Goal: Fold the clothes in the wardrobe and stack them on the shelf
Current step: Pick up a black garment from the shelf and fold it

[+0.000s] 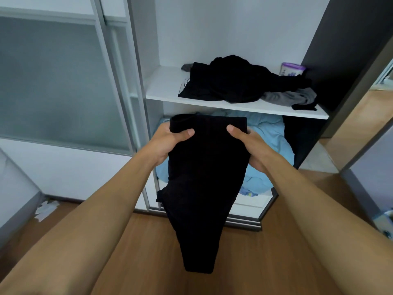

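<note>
Wardrobe [223, 28] stands open. Its white shelf [163, 86], toward one o'clock, carries an unfolded black heap [238, 81] with a grey piece [287, 97] at the heap's four o'clock. The black garment [208, 177] hangs in the air before the lower compartment, tapering toward six o'clock. Left grip [168, 141] and right grip [248, 145] each clasp its upper edge, thumbs on the near face. Judged light, limp and unlikely to slip; best held at the top corners.
</note>
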`<action>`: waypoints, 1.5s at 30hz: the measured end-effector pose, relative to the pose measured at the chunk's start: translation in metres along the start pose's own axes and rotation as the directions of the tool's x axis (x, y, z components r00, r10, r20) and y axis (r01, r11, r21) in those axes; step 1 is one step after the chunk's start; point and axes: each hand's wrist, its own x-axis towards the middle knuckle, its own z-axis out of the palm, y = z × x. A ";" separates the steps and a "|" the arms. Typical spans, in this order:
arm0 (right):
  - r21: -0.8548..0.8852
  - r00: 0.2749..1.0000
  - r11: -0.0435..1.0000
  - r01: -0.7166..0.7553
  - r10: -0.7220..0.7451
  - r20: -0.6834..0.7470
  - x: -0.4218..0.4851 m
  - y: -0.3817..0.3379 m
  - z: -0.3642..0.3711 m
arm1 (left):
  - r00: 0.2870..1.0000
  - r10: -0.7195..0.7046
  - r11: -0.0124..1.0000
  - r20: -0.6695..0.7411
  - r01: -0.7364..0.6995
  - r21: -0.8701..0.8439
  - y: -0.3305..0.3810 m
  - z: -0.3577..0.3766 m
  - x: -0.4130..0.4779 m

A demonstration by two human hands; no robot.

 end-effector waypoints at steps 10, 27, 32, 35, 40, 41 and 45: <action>0.009 0.976 0.984 0.176 -0.173 -0.128 0.000 -0.008 0.017 | 0.993 -0.052 0.994 -0.110 0.062 0.092 -0.016 -0.006 -0.007; 0.023 0.979 0.995 0.096 -0.090 -0.181 -0.007 0.035 0.030 | 0.860 0.126 0.989 -0.495 -0.069 0.132 -0.015 -0.002 -0.002; 0.224 0.984 0.973 0.063 -0.022 -0.179 0.000 0.019 0.029 | 0.790 -0.073 0.917 -0.608 0.294 0.271 -0.085 -0.024 -0.039; 0.310 0.992 0.951 -0.011 0.049 -0.117 0.001 0.011 0.028 | 0.876 -0.177 0.916 -0.449 0.313 0.250 -0.101 -0.013 -0.048; 0.360 0.992 0.929 -0.087 0.114 -0.054 -0.001 0.002 0.025 | 0.953 -0.286 0.955 -0.102 0.292 0.050 -0.092 -0.006 -0.056; 0.346 0.992 0.934 -0.086 0.112 -0.055 -0.001 0.000 0.024 | 0.954 -0.297 0.955 -0.033 0.297 0.003 -0.093 -0.006 -0.056; 0.304 0.990 0.949 -0.085 0.115 -0.081 -0.001 -0.007 0.022 | 0.961 -0.273 0.950 0.036 0.275 -0.148 -0.087 0.007 -0.051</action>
